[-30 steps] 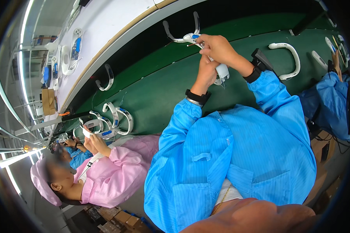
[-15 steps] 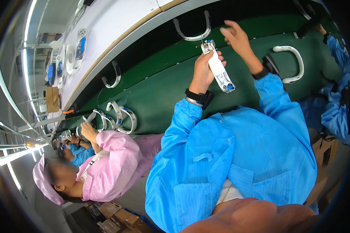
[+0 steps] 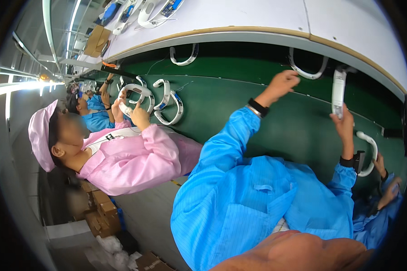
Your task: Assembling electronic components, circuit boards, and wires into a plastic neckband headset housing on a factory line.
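My right hand [image 3: 343, 122] grips the lower end of a long white plastic device section [image 3: 338, 92], held upright near the bench edge. Over the green surface, my left hand [image 3: 282, 86] holds nothing; its fingers are loosely bent and apart, pointing right. Just beyond those fingertips lies a white U-shaped housing [image 3: 309, 75], and a small gap seems to separate them. Another curved white housing [image 3: 371, 153] rests right of my right wrist, close to a co-worker's hand [image 3: 380, 165].
A raised white shelf [image 3: 239, 36] with a wooden edge runs along the far side of the green work surface [image 3: 221, 97]. At left, a person in pink [image 3: 140, 153] handles a curved white housing [image 3: 138, 90]. Several more curved housings [image 3: 169, 108] lie beside them.
My left hand has let go of the device section and moved toward the U-shaped housing. My right hand has taken the section and carried it right. The view has swung, too.
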The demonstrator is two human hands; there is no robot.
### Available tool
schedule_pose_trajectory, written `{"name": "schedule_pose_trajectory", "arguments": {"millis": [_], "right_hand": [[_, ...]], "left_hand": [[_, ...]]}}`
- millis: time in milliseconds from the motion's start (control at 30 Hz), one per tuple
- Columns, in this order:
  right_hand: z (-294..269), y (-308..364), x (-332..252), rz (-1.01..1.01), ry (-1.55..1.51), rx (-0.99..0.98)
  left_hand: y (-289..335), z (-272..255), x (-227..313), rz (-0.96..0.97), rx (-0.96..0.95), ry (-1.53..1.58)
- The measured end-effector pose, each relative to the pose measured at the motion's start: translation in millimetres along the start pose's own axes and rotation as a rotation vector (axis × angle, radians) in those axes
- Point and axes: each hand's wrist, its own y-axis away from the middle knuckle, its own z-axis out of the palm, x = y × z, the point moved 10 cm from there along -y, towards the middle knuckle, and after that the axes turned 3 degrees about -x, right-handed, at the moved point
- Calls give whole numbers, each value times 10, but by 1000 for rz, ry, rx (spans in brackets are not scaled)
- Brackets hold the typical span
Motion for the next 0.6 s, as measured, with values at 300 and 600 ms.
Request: {"name": "schedule_pose_trajectory", "arguments": {"millis": [300, 600], "right_hand": [[-140, -858, 2861, 287, 823, -57], [169, -1093, 2417, 526, 1187, -202]], "left_hand": [[189, -3681, -588, -297, 822, -1097], [-118, -6246, -2297, 78, 1055, -679]]}}
